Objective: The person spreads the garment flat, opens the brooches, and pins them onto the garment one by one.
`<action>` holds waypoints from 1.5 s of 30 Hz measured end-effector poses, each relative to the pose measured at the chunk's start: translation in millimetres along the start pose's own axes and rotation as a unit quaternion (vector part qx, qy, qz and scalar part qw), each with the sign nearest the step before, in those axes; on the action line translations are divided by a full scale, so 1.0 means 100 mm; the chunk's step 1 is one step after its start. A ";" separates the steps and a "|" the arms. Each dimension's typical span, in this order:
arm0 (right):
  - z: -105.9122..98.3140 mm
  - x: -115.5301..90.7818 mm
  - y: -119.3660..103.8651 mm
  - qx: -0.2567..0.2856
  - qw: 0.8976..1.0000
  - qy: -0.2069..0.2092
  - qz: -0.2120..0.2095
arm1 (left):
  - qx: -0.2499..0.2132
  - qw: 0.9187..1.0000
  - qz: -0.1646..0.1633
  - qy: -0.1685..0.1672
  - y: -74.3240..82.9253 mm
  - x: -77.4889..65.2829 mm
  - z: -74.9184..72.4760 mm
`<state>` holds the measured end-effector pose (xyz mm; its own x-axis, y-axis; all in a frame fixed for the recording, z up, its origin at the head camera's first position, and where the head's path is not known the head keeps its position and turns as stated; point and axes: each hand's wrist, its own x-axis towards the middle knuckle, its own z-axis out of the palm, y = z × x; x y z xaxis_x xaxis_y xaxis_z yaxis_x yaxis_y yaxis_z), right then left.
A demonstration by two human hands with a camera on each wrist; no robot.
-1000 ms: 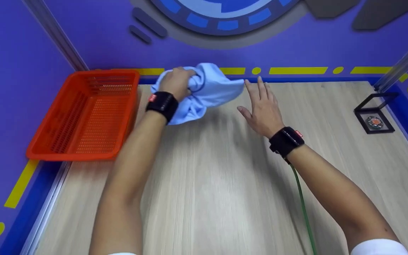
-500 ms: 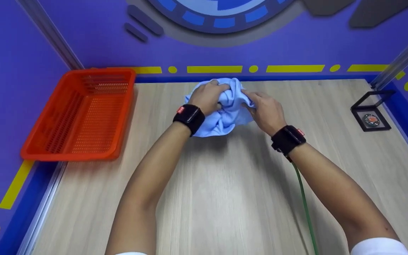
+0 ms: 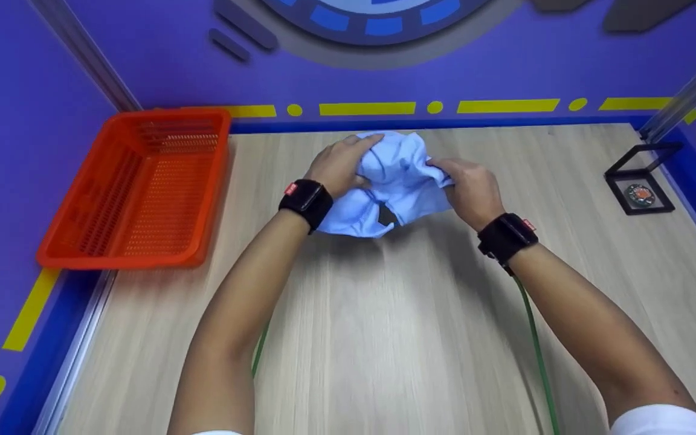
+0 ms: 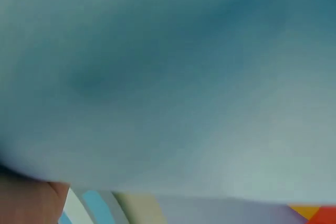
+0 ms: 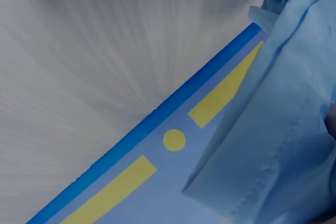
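Observation:
A crumpled light blue cloth (image 3: 399,166) hangs bunched over the far middle of the table, its loose edges drooping between and below the two hands. My left hand (image 3: 337,166) grips its left side, thumb and fingers curled into the fabric. On the other side my right hand (image 3: 473,190) pinches a folded edge. A small dark gap shows at the lower middle of the fabric. In the left wrist view the cloth (image 4: 173,87) fills most of the picture. A stitched line runs along the cloth (image 5: 283,145) in the right wrist view.
An orange-red plastic basket (image 3: 124,261) stands at the left. A small black display frame (image 3: 650,207) holding a round chip-like disc stands at the right. A green cable (image 3: 538,350) runs from the right wrist band. Purple walls enclose the wood-grain table (image 3: 354,338).
My left hand brought the cloth rightward from near the basket, and my right hand, free at first, took hold of its right edge. The hands have since moved slightly apart, spreading the cloth.

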<state>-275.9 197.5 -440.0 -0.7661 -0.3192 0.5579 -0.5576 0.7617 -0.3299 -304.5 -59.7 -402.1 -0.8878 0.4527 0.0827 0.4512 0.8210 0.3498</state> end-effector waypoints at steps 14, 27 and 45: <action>-0.11 -0.33 0.32 -0.003 0.999 -0.028 0.023 | 0.072 0.996 0.045 0.008 -0.09 -0.34 0.22; -0.17 -0.46 0.49 0.065 0.956 -0.281 0.058 | 0.125 0.984 0.120 -0.039 0.29 -0.80 0.57; 0.02 -0.24 0.31 0.278 0.855 -0.397 0.184 | 0.204 0.964 0.163 -0.040 0.42 -1.01 0.87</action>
<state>-274.8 227.4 -465.3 -0.7742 -0.5666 -0.2822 -0.1286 0.5774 -0.8063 -188.2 -40.8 -477.5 -0.6904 0.7218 0.0475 0.7177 0.6917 -0.0800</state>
